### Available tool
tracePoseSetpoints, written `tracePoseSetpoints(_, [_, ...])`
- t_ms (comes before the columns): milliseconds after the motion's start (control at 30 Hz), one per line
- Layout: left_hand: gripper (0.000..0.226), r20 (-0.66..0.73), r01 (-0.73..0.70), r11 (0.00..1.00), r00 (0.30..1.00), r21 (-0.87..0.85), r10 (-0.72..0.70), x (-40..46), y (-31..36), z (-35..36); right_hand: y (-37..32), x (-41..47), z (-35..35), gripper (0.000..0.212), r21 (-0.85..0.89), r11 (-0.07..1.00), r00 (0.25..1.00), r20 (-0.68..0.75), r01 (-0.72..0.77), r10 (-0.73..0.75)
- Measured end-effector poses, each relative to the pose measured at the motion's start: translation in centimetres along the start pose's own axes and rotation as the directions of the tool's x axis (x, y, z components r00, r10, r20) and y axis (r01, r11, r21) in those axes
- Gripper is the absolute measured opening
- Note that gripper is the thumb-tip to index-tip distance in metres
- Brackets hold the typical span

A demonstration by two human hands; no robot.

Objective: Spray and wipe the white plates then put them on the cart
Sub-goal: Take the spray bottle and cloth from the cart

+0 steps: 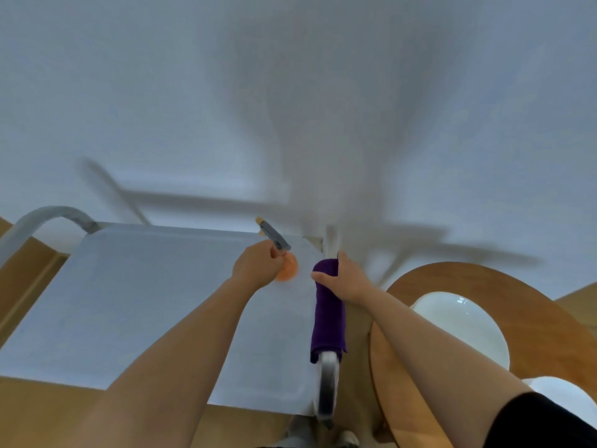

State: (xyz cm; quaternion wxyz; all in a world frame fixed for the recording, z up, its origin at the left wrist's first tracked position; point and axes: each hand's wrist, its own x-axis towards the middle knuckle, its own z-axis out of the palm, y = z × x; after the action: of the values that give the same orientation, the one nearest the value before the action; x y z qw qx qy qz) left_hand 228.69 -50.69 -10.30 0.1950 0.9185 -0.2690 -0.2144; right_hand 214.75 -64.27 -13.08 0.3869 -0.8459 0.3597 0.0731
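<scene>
Two white plates sit on the round wooden table at the right: the nearer-to-centre plate (465,324) lies toward the table's left edge, partly behind the right forearm, and a second plate (562,396) shows at the table's near edge, cut off by a dark sleeve. Neither is on the cart yet, so by my reading the cleaning has not begun and this is the gathering of tools. The round table (504,279) stands just beside the cart's right side, which keeps the plates within a short reach of where they must end up. The cart (129,302) has a pale flat top with a raised rim and a curved grey handle at its far left corner. Along its right edge runs a rail, and a purple cloth (328,315) is draped and wrapped round that rail, probably parked there to stay handy and off the top. The right hand (345,279) is curled round the upper end of the cloth where it hugs the rail, a grip that suits pulling it free for wiping. The left hand (258,266) is closed round the neck of a spray bottle (277,250) near the cart's far right corner; the bottle's orange body shows below the fist and its grey trigger head points away toward the wall, so it looks held ready to carry. The hands are close but apart, each clamped on its own tool. The picture is motion-blurred, so finer finger detail cannot be told.
</scene>
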Motion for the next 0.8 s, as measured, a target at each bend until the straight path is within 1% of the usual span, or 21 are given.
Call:
tracePoseSetpoints(100, [0.017, 0.048, 0.040, 0.997, 0.998, 0.065, -0.043, 1.0, -0.6, -0.1, -0.1, 0.6, 0.6, 0.081, -0.012, 1.000, 0.999, -0.020, -0.027, 0.027])
tracePoseSetpoints(200, [0.046, 0.013, 0.096, 0.994, 0.995, 0.043, -0.097, 1.8, -1.1, 0.0, 0.1, 0.8, 0.9, 0.081, -0.053, 0.998, 0.998, -0.048, -0.040, 0.038])
tracePoseSetpoints(300, [0.069, -0.010, 0.119, 0.993, 0.993, 0.013, -0.119, 2.8, -1.2, 0.4, 0.1, 0.7, 0.9, 0.079, -0.119, 0.992, 0.997, -0.073, -0.045, 0.036])
tracePoseSetpoints(433, [0.096, 0.007, 0.131, 0.991, 0.991, -0.023, -0.131, 4.0, -0.8, 1.0, -0.2, 0.7, 0.5, 0.066, -0.262, 0.964, 0.996, -0.086, -0.039, 0.017])
tracePoseSetpoints(567, [0.104, 0.032, 0.212, 0.968, 0.977, -0.136, -0.210, 5.1, -0.7, 1.5, -0.4, 0.7, 0.6, 0.053, -0.338, 0.939, 0.991, -0.132, -0.062, 0.018])
tracePoseSetpoints(700, [0.107, -0.016, 0.260, 0.944, 0.963, -0.203, -0.269, 5.6, -0.6, 2.6, -0.8, 0.6, 1.1, 0.047, -0.373, 0.922, 0.981, -0.191, -0.108, 0.038])
tracePoseSetpoints(800, [0.098, -0.063, 0.261, 0.938, 0.957, -0.228, -0.281, 5.9, -0.2, 3.5, -0.5, 0.0, 1.4, 0.047, -0.403, 0.911, 0.949, -0.311, -0.082, -0.053])
